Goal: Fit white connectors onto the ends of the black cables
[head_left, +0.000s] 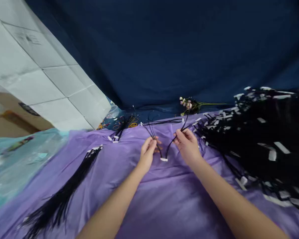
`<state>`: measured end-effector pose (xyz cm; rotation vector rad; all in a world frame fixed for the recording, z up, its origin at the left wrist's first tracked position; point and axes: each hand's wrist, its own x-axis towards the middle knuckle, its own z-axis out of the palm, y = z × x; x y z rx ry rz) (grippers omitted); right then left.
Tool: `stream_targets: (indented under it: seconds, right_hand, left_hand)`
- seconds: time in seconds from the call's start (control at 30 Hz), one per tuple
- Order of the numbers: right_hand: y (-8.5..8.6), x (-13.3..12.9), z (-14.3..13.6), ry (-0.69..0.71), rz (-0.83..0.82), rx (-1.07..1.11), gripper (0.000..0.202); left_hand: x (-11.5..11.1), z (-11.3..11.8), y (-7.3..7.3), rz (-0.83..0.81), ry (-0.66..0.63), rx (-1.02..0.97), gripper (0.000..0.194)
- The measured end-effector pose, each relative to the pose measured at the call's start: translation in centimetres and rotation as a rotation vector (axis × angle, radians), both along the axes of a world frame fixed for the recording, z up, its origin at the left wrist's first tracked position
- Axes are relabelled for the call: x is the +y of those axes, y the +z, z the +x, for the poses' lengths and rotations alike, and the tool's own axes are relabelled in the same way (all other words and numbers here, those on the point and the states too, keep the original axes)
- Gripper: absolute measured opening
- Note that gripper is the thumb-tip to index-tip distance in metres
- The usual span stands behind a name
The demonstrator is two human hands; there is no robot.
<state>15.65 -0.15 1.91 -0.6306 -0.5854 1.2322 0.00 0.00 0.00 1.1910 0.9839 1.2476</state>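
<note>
Both hands hold one black cable harness, its wires spread in a V above a white connector at the bottom. My left hand pinches the left group of thin black wires, whose loose ends rise above the fingers. The right group runs between the thumb and fingers of my right hand, with its ends pointing up and right. Beneath the hands lies a purple cloth. A long black wire bundle with white tips rests on the cloth to the left.
A large pile of black wires with white connectors covers the right side. Artificial flowers lie at the back by a dark blue curtain. A few cables sit back left; a cardboard box stands far left.
</note>
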Motion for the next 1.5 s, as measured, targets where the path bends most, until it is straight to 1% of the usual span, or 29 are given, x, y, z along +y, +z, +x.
stream_targets:
  seconds: [0.13, 0.33, 0.5, 0.57, 0.63, 0.7, 0.8, 0.87, 0.93, 1.07, 1.17, 1.33, 1.43, 1.5]
  right_hand:
    - [0.0, 0.2, 0.1, -0.008, -0.008, -0.03, 0.028]
    - [0.0, 0.1, 0.1, -0.02, -0.007, -0.177, 0.028]
    - [-0.3, 0.0, -0.1, -0.032, 0.037, -0.3, 0.028]
    - [-0.4, -0.1, -0.1, -0.018, 0.061, -0.342, 0.028]
    - [-0.3, -0.3, -0.2, 0.006, 0.067, -0.391, 0.029]
    - [-0.3, -0.5, -0.2, 0.038, 0.053, -0.447, 0.029]
    - [-0.3, -0.6, -0.3, 0.098, 0.015, -0.512, 0.031]
    - [-0.4, -0.7, -0.3, 0.131, 0.007, -0.559, 0.031]
    - [-0.5, -0.6, -0.2, 0.132, 0.024, -0.616, 0.029]
    - [-0.8, -0.4, -0.1, 0.078, 0.092, -0.738, 0.025]
    - [-1.1, -0.4, -0.1, 0.061, 0.122, -0.824, 0.026]
    - [-0.9, -0.8, 0.1, 0.115, 0.088, -1.004, 0.039]
    - [-0.7, -1.0, 0.2, 0.089, 0.108, -1.075, 0.041]
    - [-0.7, -1.0, 0.2, 0.051, 0.151, -1.077, 0.038]
  left_hand:
    - [-0.3, 0.3, 0.3, -0.034, -0.066, 0.03, 0.044]
    - [-0.8, 0.5, 0.7, -0.041, -0.174, 0.066, 0.048]
    - [-1.5, 0.5, 0.6, 0.006, -0.246, 0.182, 0.062]
    - [-1.7, 0.6, 0.5, 0.05, -0.236, 0.241, 0.056]
    - [-1.7, 0.6, 0.3, 0.112, -0.195, 0.289, 0.045]
    - [-1.6, 0.6, 0.1, 0.172, -0.163, 0.321, 0.035]
    - [-1.3, 0.4, -0.1, 0.237, -0.168, 0.367, 0.028]
    - [-1.2, 0.2, -0.2, 0.269, -0.177, 0.404, 0.027]
    - [-1.2, 0.1, -0.3, 0.295, -0.178, 0.439, 0.026]
    - [-1.2, 0.0, -0.4, 0.338, -0.153, 0.498, 0.026]
    - [-1.1, 0.0, -0.5, 0.373, -0.135, 0.524, 0.025]
    - [-0.9, 0.0, -0.6, 0.416, -0.116, 0.527, 0.02]
    - [-0.9, -0.1, -0.5, 0.427, -0.111, 0.506, 0.022]
    - [-0.9, -0.1, -0.5, 0.425, -0.111, 0.482, 0.022]
